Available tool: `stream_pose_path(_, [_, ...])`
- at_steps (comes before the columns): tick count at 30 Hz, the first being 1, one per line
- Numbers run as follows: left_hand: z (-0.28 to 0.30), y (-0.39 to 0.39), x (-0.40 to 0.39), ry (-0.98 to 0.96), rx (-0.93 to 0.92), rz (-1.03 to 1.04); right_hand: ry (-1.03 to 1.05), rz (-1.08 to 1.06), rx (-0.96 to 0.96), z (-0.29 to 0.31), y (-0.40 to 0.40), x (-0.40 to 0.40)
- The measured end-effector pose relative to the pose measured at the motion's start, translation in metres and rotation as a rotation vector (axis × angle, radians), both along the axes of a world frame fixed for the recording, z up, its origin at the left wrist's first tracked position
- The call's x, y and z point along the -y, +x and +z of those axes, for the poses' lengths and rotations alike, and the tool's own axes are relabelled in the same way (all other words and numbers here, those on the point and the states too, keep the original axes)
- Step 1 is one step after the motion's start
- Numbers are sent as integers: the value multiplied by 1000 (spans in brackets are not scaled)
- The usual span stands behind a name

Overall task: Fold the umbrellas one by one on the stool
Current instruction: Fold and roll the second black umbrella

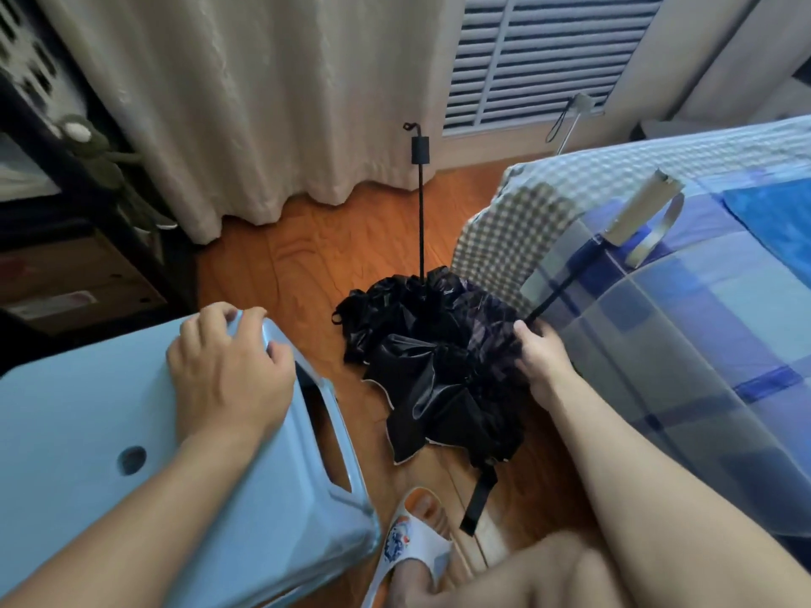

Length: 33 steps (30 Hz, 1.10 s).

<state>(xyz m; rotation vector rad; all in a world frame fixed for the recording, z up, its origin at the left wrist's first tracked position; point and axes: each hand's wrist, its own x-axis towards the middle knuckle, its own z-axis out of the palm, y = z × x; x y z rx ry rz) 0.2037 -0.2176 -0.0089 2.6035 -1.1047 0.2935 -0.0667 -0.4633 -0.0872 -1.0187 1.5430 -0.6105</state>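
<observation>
Two collapsed black umbrellas lie in a crumpled heap on the wooden floor. One umbrella [408, 309] has its thin shaft standing upright, topped by a black handle [420, 150]. The other umbrella [443, 388] has a shaft leaning right against the bed, ending in a beige handle [641, 208] with a strap. My right hand [542, 357] grips this second umbrella's canopy where the shaft meets the fabric. My left hand [228, 366] rests on the far corner of the light blue plastic stool [79, 432], fingers curled over its edge. The stool's top is bare.
A bed with a blue checked cover [684, 326] fills the right side. A beige curtain [245, 103] and a louvred panel [540, 50] stand behind. A dark shelf [66, 239] is at left. Another pale handle [579, 105] pokes up behind the bed. My slippered foot [417, 533] is below the umbrellas.
</observation>
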Motion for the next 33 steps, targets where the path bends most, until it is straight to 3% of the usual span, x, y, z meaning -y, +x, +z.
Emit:
stream_pose_path(3, [0,2,0,11,5,12,-16,27,-37,-20,5,9])
stream_pose_path(7, [-1,2,0,27,-13,26,-148,166,-193,17,26,-16])
stream_pose_path(13, [1,0,0,29,-35,28,-223,269,-223,52,27,-32])
stream_pose_path(18, [3,-2,-2,-33,-42,4,-275,342,-121,112,12,-55])
stream_pose_path(22, [11,-6,-7,-114,-127,8,-416,368,-31,181,2,-61])
stream_pose_path(28, [80,3,-11,-72,-492,-42,-725,329,-11,339,-12,-61])
stream_pose_path(33, [214,-40,-41,-525,-378,-377,-841,347,87,459,15,-95])
